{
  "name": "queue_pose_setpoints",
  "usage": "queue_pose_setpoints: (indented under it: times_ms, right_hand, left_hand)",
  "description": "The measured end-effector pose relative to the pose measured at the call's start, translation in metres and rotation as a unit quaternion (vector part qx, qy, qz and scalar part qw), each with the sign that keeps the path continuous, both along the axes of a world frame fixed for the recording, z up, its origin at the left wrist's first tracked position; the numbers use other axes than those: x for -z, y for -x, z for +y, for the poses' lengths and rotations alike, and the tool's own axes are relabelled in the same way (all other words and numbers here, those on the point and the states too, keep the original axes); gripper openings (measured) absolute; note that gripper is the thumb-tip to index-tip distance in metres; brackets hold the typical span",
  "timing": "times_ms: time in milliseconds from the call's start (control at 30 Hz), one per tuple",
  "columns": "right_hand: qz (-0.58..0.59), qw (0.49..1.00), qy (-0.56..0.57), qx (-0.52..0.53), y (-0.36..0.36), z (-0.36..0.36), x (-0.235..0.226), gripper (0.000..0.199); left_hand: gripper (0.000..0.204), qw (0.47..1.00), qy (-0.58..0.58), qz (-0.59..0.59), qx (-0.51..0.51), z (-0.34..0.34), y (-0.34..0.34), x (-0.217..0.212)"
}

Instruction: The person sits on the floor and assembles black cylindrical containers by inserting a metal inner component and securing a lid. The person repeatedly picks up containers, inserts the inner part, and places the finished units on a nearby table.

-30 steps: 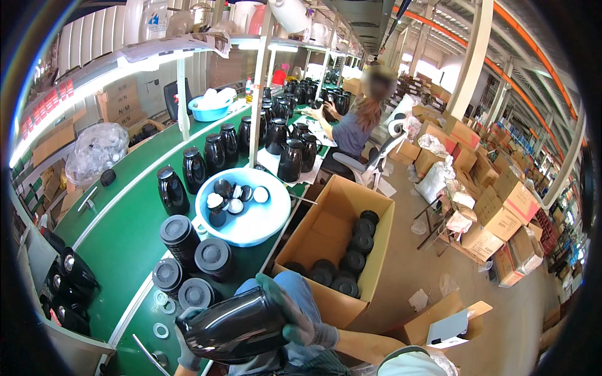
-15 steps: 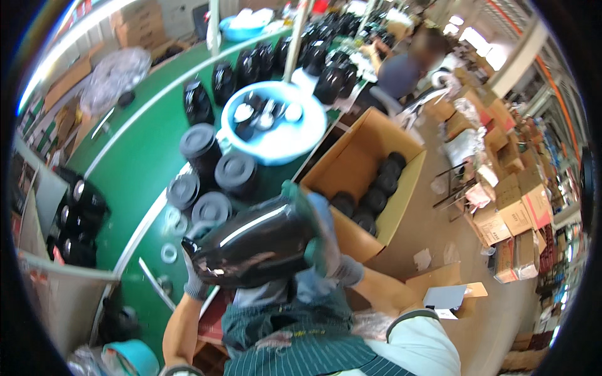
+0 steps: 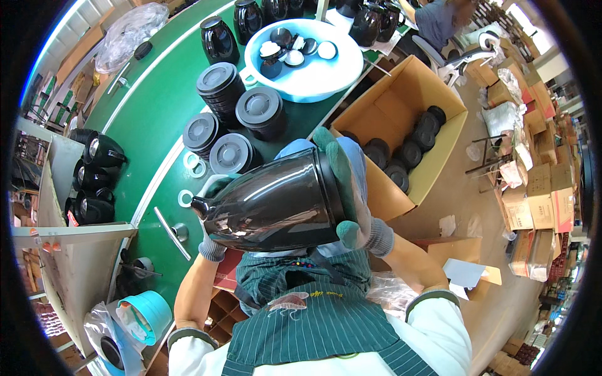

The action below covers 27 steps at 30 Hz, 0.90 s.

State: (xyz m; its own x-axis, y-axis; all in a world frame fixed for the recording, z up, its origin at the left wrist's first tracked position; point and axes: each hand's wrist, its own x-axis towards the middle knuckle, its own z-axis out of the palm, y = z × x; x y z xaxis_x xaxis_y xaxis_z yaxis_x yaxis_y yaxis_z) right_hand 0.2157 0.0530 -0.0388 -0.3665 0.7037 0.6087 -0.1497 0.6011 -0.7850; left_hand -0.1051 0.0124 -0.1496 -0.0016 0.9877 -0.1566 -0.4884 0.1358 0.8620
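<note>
A glossy black jug body (image 3: 276, 203) lies sideways across my lap between my two gloved hands, its spouted end at the left and its wide end at the right. My left hand (image 3: 213, 191) grips it around the narrow end; the jug hides most of those fingers. With a green-palmed glove, my right hand (image 3: 351, 194) spans the wide end, where a dark round base (image 3: 331, 188) shows against the palm. Whether this base is fixed on cannot be told. Beyond the jug, stacks of dark grey round caps (image 3: 231, 153) stand on the green bench (image 3: 150, 135), near several white rings (image 3: 185, 198).
A light blue basin (image 3: 301, 94) holds black and white small parts. Right of it, an open cardboard box (image 3: 433, 182) contains several black discs. Black jugs (image 3: 219, 41) stand behind; more lie at left (image 3: 94, 178). A metal bar (image 3: 170, 232) lies near the bench edge. Another person (image 3: 436, 22) sits far right.
My view has tilted downward, so bench and basin sit higher in the picture. The jug stays in both hands and now lies more level.
</note>
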Motion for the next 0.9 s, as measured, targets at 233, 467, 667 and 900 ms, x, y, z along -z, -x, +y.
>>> queue_pose_setpoints:
  times_ms: [233, 467, 667, 900]
  right_hand:
    - [0.186, 0.901, 0.388, -0.055, -0.025, -0.052, 0.120, 0.081]
    - [0.213, 0.857, 0.468, 0.024, -0.019, -0.038, 0.086, 0.073]
    - [0.280, 0.807, 0.519, 0.000, -0.030, -0.017, 0.125, 0.068]
    - [0.427, 0.741, 0.499, -0.138, -0.051, -0.017, 0.149, 0.067]
  left_hand:
    - [0.083, 0.997, -0.074, -0.011, -0.001, 0.006, -0.009, -0.043]
    - [0.029, 0.705, -0.388, 0.594, -0.016, 0.037, -0.047, -0.170]
    - [0.025, 0.697, -0.373, 0.612, -0.016, 0.038, -0.058, -0.180]
    - [0.083, 0.844, -0.374, 0.300, 0.239, 0.041, -0.089, -0.203]
